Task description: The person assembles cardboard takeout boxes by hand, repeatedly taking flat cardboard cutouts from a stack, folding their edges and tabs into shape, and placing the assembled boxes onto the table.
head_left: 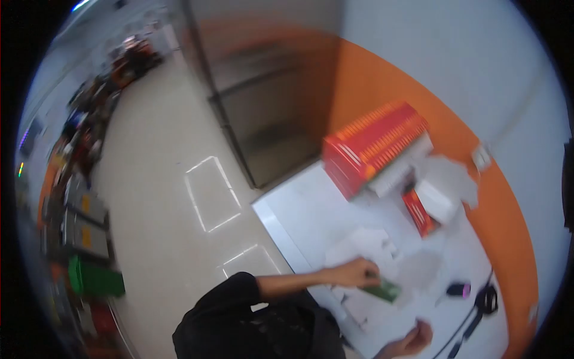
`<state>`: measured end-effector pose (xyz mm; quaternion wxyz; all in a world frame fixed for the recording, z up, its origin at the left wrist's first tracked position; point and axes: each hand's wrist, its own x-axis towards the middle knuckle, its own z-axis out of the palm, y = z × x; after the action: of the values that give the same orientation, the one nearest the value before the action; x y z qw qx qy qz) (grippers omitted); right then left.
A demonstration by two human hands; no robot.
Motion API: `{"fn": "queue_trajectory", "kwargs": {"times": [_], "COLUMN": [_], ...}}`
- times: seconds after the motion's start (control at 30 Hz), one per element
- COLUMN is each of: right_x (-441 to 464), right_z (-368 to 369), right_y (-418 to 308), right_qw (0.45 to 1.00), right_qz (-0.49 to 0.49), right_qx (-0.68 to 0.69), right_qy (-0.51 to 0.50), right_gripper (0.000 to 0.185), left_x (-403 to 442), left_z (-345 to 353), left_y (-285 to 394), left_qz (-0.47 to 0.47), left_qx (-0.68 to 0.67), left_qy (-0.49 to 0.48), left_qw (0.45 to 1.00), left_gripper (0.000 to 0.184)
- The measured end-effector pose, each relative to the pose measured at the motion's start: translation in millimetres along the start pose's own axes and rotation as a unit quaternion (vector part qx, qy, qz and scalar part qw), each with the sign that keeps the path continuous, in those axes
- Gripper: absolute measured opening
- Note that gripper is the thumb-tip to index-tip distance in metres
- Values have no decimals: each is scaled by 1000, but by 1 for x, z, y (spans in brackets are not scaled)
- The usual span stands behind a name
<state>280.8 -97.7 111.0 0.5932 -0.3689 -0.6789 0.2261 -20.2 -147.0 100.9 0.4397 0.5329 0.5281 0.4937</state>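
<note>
My left hand reaches over the white table, its fingers closed on a green packet. Pale sheets or wrapping lie under and around the packet, smeared by motion. Nearer the bottom of the view is my right hand, its fingers curled above the table. Whether it holds anything is hidden by blur. A small dark object with a pink end and a black cable lie to the right of the packet.
At the table's back stand a large red box, a small red box and a white crumpled bag. An orange and white wall borders the table. A green bin and cluttered shelves are far left.
</note>
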Motion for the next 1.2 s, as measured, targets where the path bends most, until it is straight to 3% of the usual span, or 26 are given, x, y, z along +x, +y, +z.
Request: {"fn": "queue_trajectory", "kwargs": {"times": [0.03, 0.07, 0.1, 0.17, 0.27, 0.37, 0.47, 0.7, 0.83, 1.0, 1.1, 1.17, 1.2], "right_x": [-5, 11, 28, 30, 35, 28, 11, 19, 19, 21, 27, 36, 39], "right_z": [1, 12, 27, 34, 55, 54, 59, 60, 59, 59, 55, 52, 49], "right_y": [16, -3, -33, -34, -52, -41, -26, -42, -28, -22, -19, -21, -20], "right_qw": [992, 989, 973, 962, 946, 960, 988, 966, 972, 987, 989, 965, 964], "right_qz": [86, 124, 178, 129, 105, 84, 115, 67, 103, 88, 132, 240, 236], "right_qx": [90, 0, 29, -22, -79, -83, -89, -2, 8, 9, 21, 84, 82], "right_qy": [-7, -78, -146, -239, -296, -256, -58, -249, -210, -135, -60, -72, -94], "right_gripper": [28, 24, 24, 24, 23, 26, 27, 20, 22, 21, 19, 18, 18], "left_x": [-4, -7, -10, -11, -12, -13, -10, 8, 20, 37, 44, 48, 49], "left_z": [-6, -13, -17, -16, -5, 0, 3, 8, 8, 8, 14, 19, 20], "left_y": [-1, 12, 25, 26, 33, 45, 62, 61, 67, 77, 87, 91, 90], "left_qz": [-20, -46, -44, 36, 18, -17, -83, 98, 155, 156, 124, 130, 147], "left_qx": [29, -4, 21, 78, 115, 113, 79, 188, 219, 219, 213, 218, 222], "left_qy": [2, -18, -23, -47, -69, -67, -50, -96, -122, -144, -157, -170, -168], "left_qw": [999, 999, 999, 995, 991, 991, 992, 972, 956, 952, 956, 952, 949], "left_gripper": [25, 26, 25, 24, 23, 22, 20, 16, 17, 19, 21, 20, 20]}}
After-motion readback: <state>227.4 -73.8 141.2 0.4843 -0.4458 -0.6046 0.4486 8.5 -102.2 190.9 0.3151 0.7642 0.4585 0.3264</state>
